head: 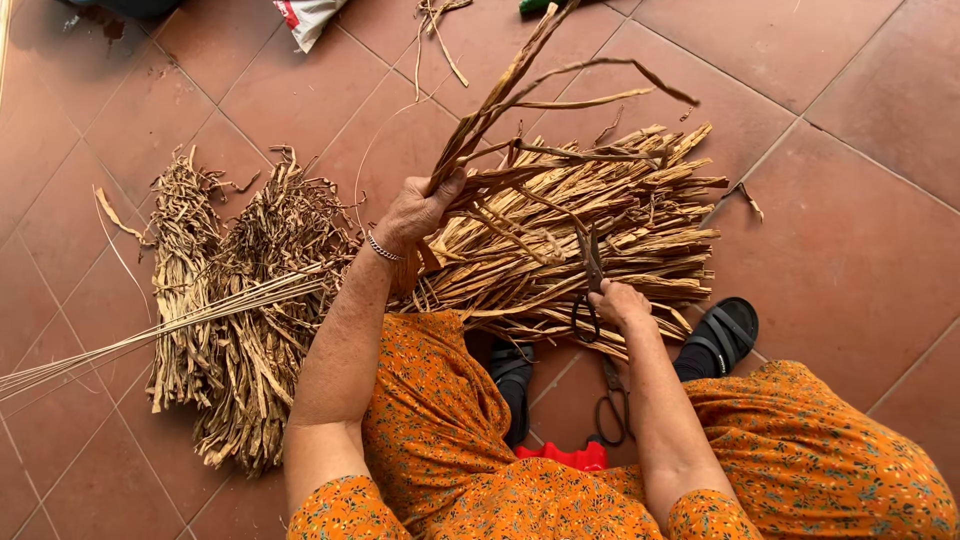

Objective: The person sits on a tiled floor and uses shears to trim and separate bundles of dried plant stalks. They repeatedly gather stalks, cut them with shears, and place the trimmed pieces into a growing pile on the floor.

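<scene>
My left hand (418, 212) grips a bunch of long dried plant strips (520, 85) that fan up and away from me. My right hand (620, 303) holds dark metal scissors (592, 262) with the blades pointing up into a large pile of cut dried strips (600, 215) on the floor in front of me. A thin bracelet circles my left wrist. A second pair of scissors (610, 400) lies on the floor between my knees, partly under my right forearm.
Two bundles of darker dried strips (240, 300) lie at my left, crossed by a sheaf of thin pale sticks (150, 335). The floor is red tile (850, 230). Black sandals (722, 335) are on my feet. A red object (565, 457) sits near my lap. A white bag (305, 18) lies at the top.
</scene>
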